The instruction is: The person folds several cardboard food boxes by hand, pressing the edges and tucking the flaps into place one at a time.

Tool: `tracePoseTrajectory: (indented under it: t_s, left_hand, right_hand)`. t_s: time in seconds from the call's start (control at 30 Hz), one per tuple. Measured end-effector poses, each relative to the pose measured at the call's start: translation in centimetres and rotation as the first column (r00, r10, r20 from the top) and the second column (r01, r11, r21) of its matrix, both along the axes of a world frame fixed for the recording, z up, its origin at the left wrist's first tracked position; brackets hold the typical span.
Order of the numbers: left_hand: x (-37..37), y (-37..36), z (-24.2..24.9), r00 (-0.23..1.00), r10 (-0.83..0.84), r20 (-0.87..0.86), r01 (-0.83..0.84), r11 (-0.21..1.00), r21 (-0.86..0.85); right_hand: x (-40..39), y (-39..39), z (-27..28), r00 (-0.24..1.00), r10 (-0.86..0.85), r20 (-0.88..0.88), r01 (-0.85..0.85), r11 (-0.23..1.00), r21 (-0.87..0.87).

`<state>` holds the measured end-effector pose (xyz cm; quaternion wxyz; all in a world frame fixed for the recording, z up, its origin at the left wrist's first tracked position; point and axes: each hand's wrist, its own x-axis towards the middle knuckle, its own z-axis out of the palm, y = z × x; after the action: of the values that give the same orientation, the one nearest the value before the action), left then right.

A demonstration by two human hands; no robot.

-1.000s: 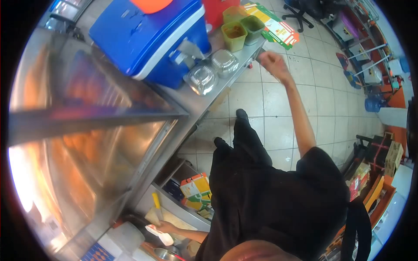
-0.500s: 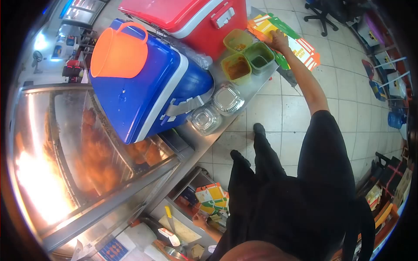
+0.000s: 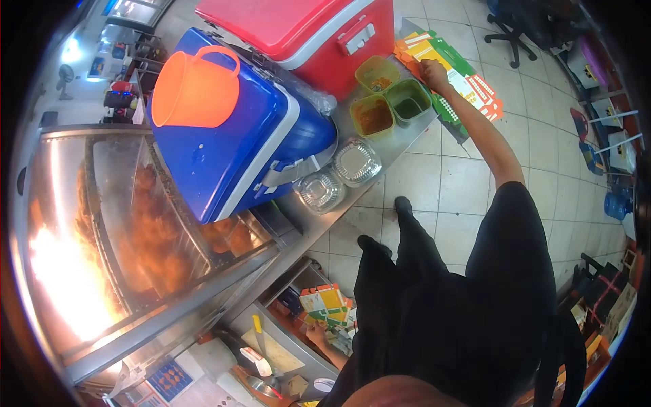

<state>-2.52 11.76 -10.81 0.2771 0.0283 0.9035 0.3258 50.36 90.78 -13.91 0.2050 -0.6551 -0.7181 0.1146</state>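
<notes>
My right hand (image 3: 435, 76) is at the top right, its fingers curled at the edge of flat printed cartons (image 3: 456, 68) in yellow, orange and green. My left hand (image 3: 316, 334) reaches low beside an open drawer (image 3: 298, 279), against more folded cartons (image 3: 325, 303) of the same colours; its fingertips are small and partly hidden. Three plastic tubs stand near my right hand: one (image 3: 377, 73) with bits of food, one with brown sauce (image 3: 372, 117) and one with green contents (image 3: 408, 101).
Blue cooler (image 3: 224, 136) bears an orange jug (image 3: 195, 89); a red cooler (image 3: 319, 34) stands behind. Clear lidded containers (image 3: 356, 162) sit on the steel counter (image 3: 325, 227). A lit glass food case (image 3: 135, 224) is at left. A yellow-handled knife (image 3: 259, 328) lies on a board (image 3: 281, 354).
My right hand has closed more at the cartons, which are spread a little differently. The view has shifted slightly, and my left hand remains at the lower cartons.
</notes>
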Motion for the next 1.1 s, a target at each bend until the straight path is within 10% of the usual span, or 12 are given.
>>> tracePoseTrajectory:
  t_s: [0.13, 0.2, 0.27, 0.37, 0.47, 0.7, 0.77, 0.9, 1.1]
  left_hand:
    - [1.0, 1.5, 1.1, 0.999, 0.022, -0.034, -0.023, 1.000, -0.013]
    - [1.4, 2.2, 2.0, 0.999, 0.034, -0.027, -0.034, 0.999, 0.000]
    - [1.0, 2.2, 3.1, 0.972, -0.228, 0.065, 0.237, 0.931, -0.277]
    - [5.5, 12.5, 12.5, 0.852, -0.470, 0.232, 0.520, 0.814, -0.261]
    - [10.0, 23.3, 19.3, 0.764, -0.622, 0.174, 0.588, 0.781, 0.211]
    - [20.9, 39.2, 28.5, 0.533, -0.846, 0.007, 0.311, 0.204, 0.928]
    - [21.7, 39.4, 29.2, 0.439, -0.875, 0.203, -0.049, 0.202, 0.978]
    - [19.8, 36.2, 30.3, 0.598, -0.705, 0.381, -0.036, 0.451, 0.892]
    - [14.4, 28.9, 30.0, 0.804, -0.442, 0.398, -0.194, 0.437, 0.878]
  right_hand:
    - [0.8, 1.8, -0.4, 0.973, -0.014, -0.229, 0.076, 0.960, 0.268]
    - [1.9, 1.9, 1.1, 0.967, 0.078, -0.242, 0.118, 0.705, 0.699]
    - [3.6, 0.9, 4.1, 0.901, -0.161, -0.403, 0.372, 0.764, 0.527]
    - [5.3, -6.0, 14.4, 0.914, -0.213, -0.346, 0.401, 0.607, 0.686]
    - [3.7, -16.2, 24.2, 0.840, -0.320, -0.438, 0.521, 0.700, 0.489]
    - [-7.4, -35.0, 31.8, 0.857, 0.137, -0.496, 0.063, 0.929, 0.364]
    - [-9.9, -36.7, 31.8, 0.724, 0.380, -0.575, -0.195, 0.913, 0.357]
    - [-14.4, -38.9, 31.8, 0.578, 0.609, -0.543, -0.495, 0.791, 0.359]
    - [-21.6, -41.3, 30.8, 0.315, 0.779, -0.543, -0.712, 0.572, 0.407]
